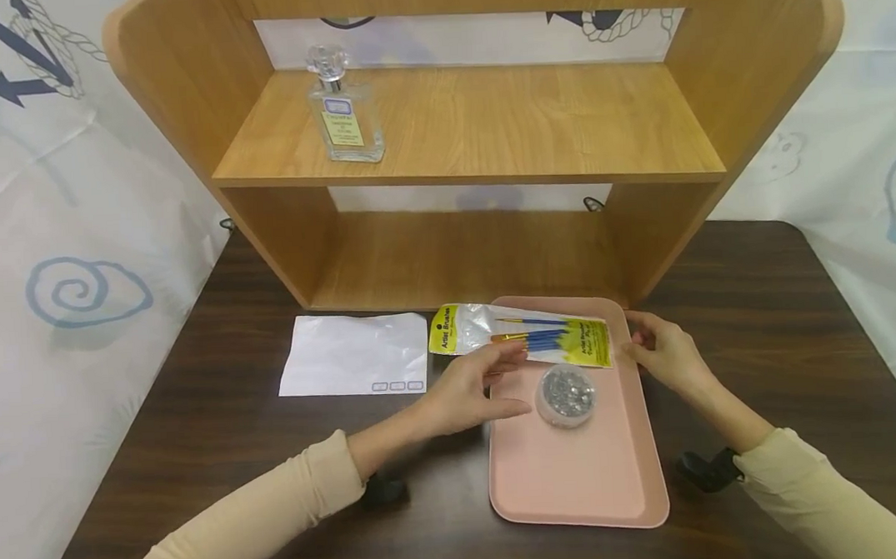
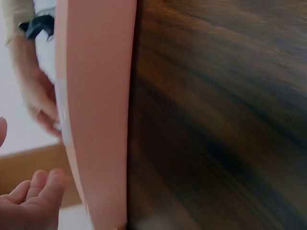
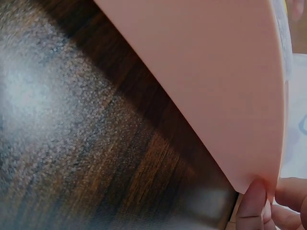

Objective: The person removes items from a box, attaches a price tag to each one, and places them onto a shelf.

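Note:
A pink tray (image 1: 577, 482) lies on the dark wooden table. On it sits a round clear tub (image 1: 566, 396) of small silvery pieces. Across the tray's far end lies a pack of artist brushes (image 1: 525, 336), its left end sticking out past the rim. My left hand (image 1: 468, 391) is over the tray's left side, fingers and thumb spread apart with nothing between them, fingertips near the brush pack. With thumb and fingers my right hand (image 1: 665, 353) pinches the tray's rim near the far right corner; the right wrist view shows the thumb (image 3: 253, 206) against the outer wall.
Behind the tray stands a wooden shelf unit (image 1: 464, 129) with a glass perfume bottle (image 1: 347, 121) on its upper board. Left of the brush pack a white sheet of paper (image 1: 354, 354) lies on the table (image 1: 223, 456). Patterned white cloth (image 1: 77, 204) hangs around.

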### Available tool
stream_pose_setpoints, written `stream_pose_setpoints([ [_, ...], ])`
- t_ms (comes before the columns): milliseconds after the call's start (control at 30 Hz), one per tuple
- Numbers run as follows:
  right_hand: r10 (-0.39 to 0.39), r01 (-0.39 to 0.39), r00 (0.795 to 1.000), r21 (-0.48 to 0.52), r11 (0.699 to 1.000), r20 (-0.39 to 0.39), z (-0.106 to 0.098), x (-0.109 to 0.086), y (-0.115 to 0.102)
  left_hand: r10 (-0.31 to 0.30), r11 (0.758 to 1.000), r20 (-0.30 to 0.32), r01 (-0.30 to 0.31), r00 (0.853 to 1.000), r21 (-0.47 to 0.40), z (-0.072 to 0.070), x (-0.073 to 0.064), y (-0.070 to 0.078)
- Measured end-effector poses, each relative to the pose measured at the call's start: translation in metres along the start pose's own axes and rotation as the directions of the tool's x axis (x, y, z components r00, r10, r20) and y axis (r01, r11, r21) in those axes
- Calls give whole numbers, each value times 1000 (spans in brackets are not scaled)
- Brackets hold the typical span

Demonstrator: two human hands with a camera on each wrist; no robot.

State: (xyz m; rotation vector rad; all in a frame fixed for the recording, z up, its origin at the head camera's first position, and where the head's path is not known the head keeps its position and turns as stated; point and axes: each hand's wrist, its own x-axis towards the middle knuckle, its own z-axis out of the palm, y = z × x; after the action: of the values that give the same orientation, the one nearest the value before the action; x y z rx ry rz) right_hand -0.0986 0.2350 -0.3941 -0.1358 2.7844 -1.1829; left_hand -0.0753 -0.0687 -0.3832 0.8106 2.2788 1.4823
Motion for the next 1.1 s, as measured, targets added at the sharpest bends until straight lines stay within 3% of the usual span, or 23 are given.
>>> stream_pose_setpoints([
  [133, 2, -3, 1000, -5, 1000, -4, 0, 0, -1, 19, 986, 57, -28, 998, 163, 17, 13, 1],
  [467, 10, -10, 1000, -3, 1000, -7, 0, 0, -1, -9, 926, 137, -44, 991, 376, 41, 33, -1],
  [800, -9, 8, 1000, -10, 1000, -19, 2, -1, 2, -47, 898, 145, -22, 988, 440, 52, 42, -4],
  [1100, -14, 14, 1000, -5, 1000, -18, 2, -2, 2, -24, 905, 139, -38, 990, 424, 51, 40, -3],
])
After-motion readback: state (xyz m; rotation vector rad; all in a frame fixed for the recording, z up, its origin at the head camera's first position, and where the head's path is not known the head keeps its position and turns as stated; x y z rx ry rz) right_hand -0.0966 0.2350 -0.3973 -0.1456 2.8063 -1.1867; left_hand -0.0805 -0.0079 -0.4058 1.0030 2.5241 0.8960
